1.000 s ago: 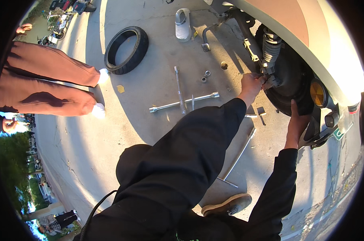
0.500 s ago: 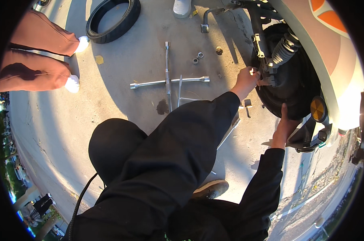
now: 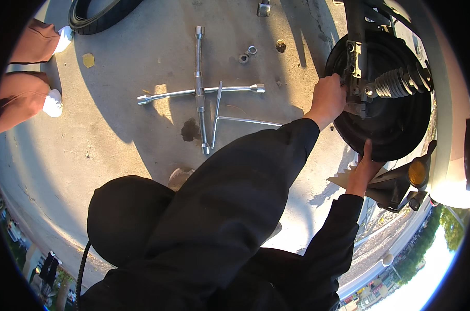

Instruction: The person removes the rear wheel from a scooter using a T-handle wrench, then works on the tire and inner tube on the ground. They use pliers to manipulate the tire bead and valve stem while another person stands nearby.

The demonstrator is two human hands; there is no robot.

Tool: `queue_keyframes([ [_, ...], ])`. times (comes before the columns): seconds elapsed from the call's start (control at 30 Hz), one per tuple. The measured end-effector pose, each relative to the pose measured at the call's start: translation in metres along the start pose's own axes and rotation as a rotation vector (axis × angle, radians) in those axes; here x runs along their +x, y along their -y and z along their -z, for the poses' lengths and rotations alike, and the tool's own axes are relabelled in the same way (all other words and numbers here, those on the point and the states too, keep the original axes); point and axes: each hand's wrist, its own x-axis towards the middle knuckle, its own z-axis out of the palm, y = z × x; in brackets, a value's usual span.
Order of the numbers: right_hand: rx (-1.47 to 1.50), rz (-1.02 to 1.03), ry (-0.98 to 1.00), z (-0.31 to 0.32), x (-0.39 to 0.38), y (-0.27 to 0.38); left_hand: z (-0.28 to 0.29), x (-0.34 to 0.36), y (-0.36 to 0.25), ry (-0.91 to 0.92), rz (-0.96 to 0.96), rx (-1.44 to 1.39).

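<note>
My left hand (image 3: 328,98) is closed at the metal bracket (image 3: 356,98) where the fork (image 3: 355,54) meets the black wheel (image 3: 393,124); what its fingers grip is hidden. My right hand (image 3: 364,171) holds the wheel's lower edge, thumb lying up along its face. A ribbed spring shock (image 3: 395,88) joins the bracket from the right. Below the wheel are a dark angular plastic part (image 3: 388,189) and an amber reflector (image 3: 418,172). On the concrete left of my left hand lie a chrome cross wrench (image 3: 170,96), a thin T-handle wrench (image 3: 245,121) and two small metal nuts (image 3: 243,58).
A loose tyre (image 3: 87,23) lies at the upper left, beside another person's rust-coloured trouser legs (image 3: 22,98) and white shoes. The vehicle's pale body panel (image 3: 451,160) curves along the right. Distant people and greenery show at the lower rim.
My view has shifted, so the tools, tyre and other person's legs sit higher and further left. Both my hands stay at the wheel, which now shows more face-on.
</note>
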Motion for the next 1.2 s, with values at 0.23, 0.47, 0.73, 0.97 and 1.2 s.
queue_keyframes([
  [0.23,-0.163,-0.117,-0.028,-0.004,-0.014,0.017,0.003,0.002,0.0,0.04,0.033,-0.073],
  [0.47,-0.098,-0.232,-0.011,0.004,-0.008,0.017,0.017,0.021,0.013,0.274,0.082,-0.168],
  [0.73,-0.088,-0.217,-0.069,-0.006,-0.014,0.015,0.019,0.017,0.028,0.496,0.174,-0.173],
  [0.97,-0.101,-0.172,-0.037,-0.005,-0.018,0.002,0.021,0.009,0.013,0.383,0.13,-0.032],
  [1.2,0.639,-0.178,-0.219,0.003,0.0,-0.032,-0.004,-0.023,0.018,0.24,0.322,-0.408],
])
